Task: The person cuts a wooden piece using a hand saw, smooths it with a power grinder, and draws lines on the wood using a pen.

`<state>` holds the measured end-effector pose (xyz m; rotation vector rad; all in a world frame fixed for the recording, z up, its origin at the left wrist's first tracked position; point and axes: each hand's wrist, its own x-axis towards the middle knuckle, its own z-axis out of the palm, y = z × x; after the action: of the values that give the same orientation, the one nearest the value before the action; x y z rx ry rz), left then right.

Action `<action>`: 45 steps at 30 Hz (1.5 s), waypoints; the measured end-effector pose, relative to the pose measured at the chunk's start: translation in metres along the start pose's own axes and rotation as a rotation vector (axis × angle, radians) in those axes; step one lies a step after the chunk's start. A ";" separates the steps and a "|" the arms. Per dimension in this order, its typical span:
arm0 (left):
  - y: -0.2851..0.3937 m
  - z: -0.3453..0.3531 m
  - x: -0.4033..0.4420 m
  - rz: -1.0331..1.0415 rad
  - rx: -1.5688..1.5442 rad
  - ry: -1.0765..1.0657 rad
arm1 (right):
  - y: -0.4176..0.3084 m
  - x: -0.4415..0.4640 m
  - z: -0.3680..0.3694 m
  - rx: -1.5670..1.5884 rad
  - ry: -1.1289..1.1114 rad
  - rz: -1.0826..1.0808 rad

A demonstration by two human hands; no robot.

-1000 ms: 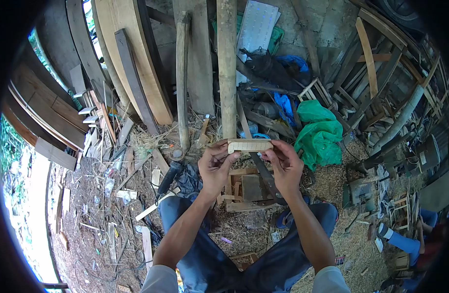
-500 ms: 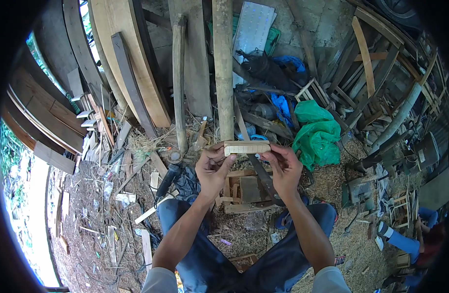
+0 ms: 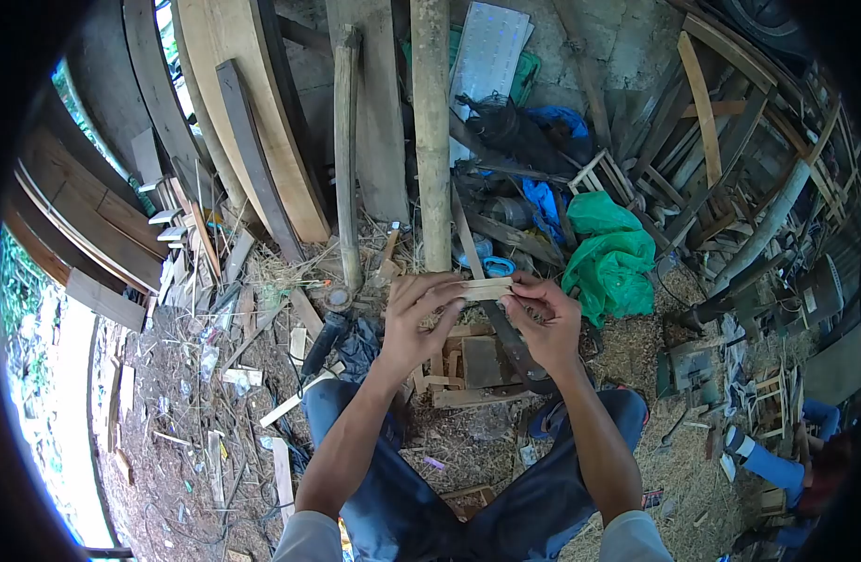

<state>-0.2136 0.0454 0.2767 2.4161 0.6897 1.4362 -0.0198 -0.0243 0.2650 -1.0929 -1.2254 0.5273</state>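
Note:
Between my two hands is a small, pale strip of wood (image 3: 485, 289), held level above my knees. My left hand (image 3: 417, 318) is closed on its left end, with the fingers lying over the top. At the right end my right hand (image 3: 547, 323) pinches the strip between thumb and fingers. Below it, on the ground, sits a wooden block (image 3: 487, 362) among short wood pieces. A long dark bar (image 3: 507, 347) slants down past the block, its upper part passing behind the strip.
An angle grinder (image 3: 326, 339) lies by my left knee near a black plastic bag (image 3: 358, 352). A green plastic bag (image 3: 610, 258) is to the right. Upright poles (image 3: 431, 140) and planks (image 3: 248, 112) stand ahead. Another person's leg (image 3: 772, 468) shows at far right.
The wood strip has been turned, so its notched face no longer shows. My left fingers have moved over its top and further along it.

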 end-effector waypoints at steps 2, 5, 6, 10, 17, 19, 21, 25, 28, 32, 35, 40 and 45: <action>-0.003 0.006 -0.004 -0.011 -0.037 -0.036 | -0.003 0.001 0.000 -0.126 -0.061 -0.031; -0.012 0.021 -0.018 -0.118 -0.204 -0.110 | -0.006 0.002 -0.005 -0.295 -0.153 -0.088; -0.011 0.023 -0.020 -0.218 -0.333 -0.146 | -0.005 0.002 -0.006 -0.297 -0.150 -0.087; -0.003 0.025 -0.020 -0.264 -0.371 -0.148 | -0.004 0.004 -0.005 -0.243 -0.142 -0.049; -0.016 0.035 -0.032 -0.445 -0.653 -0.155 | -0.003 0.003 -0.004 -0.180 -0.136 0.020; -0.013 0.032 -0.030 -0.469 -0.732 -0.152 | -0.006 0.003 -0.003 -0.127 -0.134 0.018; -0.007 0.027 -0.026 -0.657 -0.846 -0.174 | -0.010 0.005 -0.004 -0.077 -0.131 0.013; -0.005 0.026 -0.025 -0.755 -0.894 -0.218 | -0.008 0.005 -0.009 -0.150 -0.191 -0.015; -0.008 0.027 -0.027 -0.752 -0.918 -0.217 | -0.009 0.006 -0.013 -0.189 -0.227 0.068; -0.013 0.033 -0.030 -0.804 -0.954 -0.207 | -0.002 0.006 -0.009 -0.111 -0.185 0.161; -0.020 0.039 -0.027 -0.879 -1.032 -0.073 | 0.019 -0.002 -0.007 -0.091 -0.192 0.337; -0.021 0.038 -0.023 -0.873 -1.022 0.161 | 0.016 -0.012 0.009 -0.009 -0.365 0.510; -0.024 0.043 -0.030 -0.907 -0.997 0.187 | 0.017 -0.011 0.013 0.001 -0.339 0.556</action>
<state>-0.1948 0.0514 0.2231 1.0060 0.7112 1.1556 -0.0320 -0.0210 0.2443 -1.3869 -1.1998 1.1748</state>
